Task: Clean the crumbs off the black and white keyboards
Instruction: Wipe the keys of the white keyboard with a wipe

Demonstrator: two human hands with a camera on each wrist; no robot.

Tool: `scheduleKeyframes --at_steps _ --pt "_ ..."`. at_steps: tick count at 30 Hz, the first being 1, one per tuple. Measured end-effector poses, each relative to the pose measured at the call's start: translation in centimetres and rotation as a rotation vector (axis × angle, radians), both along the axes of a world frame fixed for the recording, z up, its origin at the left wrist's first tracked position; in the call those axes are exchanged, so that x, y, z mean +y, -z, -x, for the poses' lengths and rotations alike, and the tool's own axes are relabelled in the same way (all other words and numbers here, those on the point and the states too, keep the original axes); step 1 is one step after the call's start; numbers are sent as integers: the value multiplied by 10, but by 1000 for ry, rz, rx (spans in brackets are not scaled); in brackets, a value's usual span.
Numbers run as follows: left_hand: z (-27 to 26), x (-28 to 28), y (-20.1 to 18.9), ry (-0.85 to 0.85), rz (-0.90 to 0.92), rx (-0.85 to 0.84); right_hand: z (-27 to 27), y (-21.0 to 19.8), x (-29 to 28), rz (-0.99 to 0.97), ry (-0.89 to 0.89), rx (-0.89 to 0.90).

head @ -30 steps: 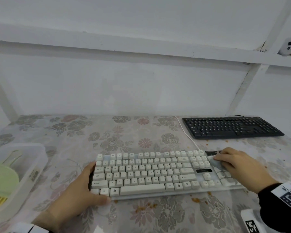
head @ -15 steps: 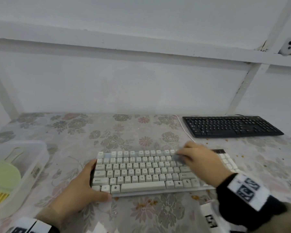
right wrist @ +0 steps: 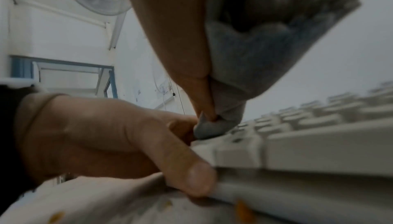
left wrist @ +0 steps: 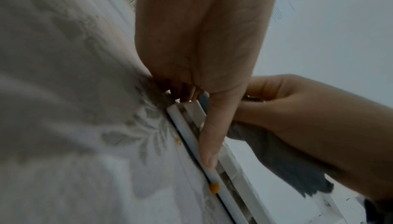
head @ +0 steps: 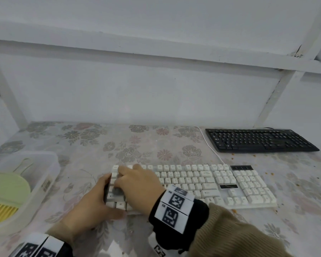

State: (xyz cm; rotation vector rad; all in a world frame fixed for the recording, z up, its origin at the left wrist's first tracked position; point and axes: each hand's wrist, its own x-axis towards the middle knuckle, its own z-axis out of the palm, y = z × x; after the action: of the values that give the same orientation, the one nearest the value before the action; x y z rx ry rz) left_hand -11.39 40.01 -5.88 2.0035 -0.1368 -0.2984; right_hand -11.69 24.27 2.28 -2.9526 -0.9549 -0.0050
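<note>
The white keyboard [head: 202, 184] lies across the table in front of me. My left hand [head: 93, 203] grips its left end, with the thumb [left wrist: 212, 135] laid along the front edge. My right hand [head: 137, 182] holds a bunched grey cloth [right wrist: 255, 51] and presses it on the keys at that same left end, right beside the left hand. The black keyboard [head: 258, 140] sits at the back right, away from both hands. Orange crumbs [head: 234, 210] lie on the tablecloth near the white keyboard's front edge, and more crumbs [head: 254, 155] lie before the black one.
A clear plastic box [head: 50, 164] stands at the left edge with a green dustpan and yellow brush [head: 7, 188] inside. A white cable [head: 211, 151] runs from the white keyboard toward the back wall. White frame posts rise at the table's back corners.
My right hand with the cloth has swept from the white keyboard's right end across the keys to its left end. The left hand has kept its grip.
</note>
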Motion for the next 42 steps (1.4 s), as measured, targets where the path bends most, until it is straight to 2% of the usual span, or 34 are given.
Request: scheduleKeyframes --at_steps 4,10,12,16,20,27,31,36,40,42 --pt "1 0 -2 10 84 25 4 1 -36 6 40 45" --pt "2 0 -1 23 83 32 8 -3 -68 27 194 37" --pt "3 0 -2 22 90 42 5 -7 -62 4 194 18" --pt "0 1 2 4 93 70 -4 -5 -22 -139 69 65" --pt "-1 -2 2 -13 5 34 -6 3 9 -141 -18 98" --pt "3 -1 -1 -7 120 32 4 7 -38 -48 61 54" --pt "2 0 0 14 115 33 10 2 -60 2 158 50" --pt "3 -3 -2 -4 135 42 8 -11 -27 -56 102 59" --pt "2 -5 -4 -17 45 -9 3 -6 9 -77 -23 99" --pt "2 -3 -4 -13 44 -2 3 -2 9 -73 -6 119"
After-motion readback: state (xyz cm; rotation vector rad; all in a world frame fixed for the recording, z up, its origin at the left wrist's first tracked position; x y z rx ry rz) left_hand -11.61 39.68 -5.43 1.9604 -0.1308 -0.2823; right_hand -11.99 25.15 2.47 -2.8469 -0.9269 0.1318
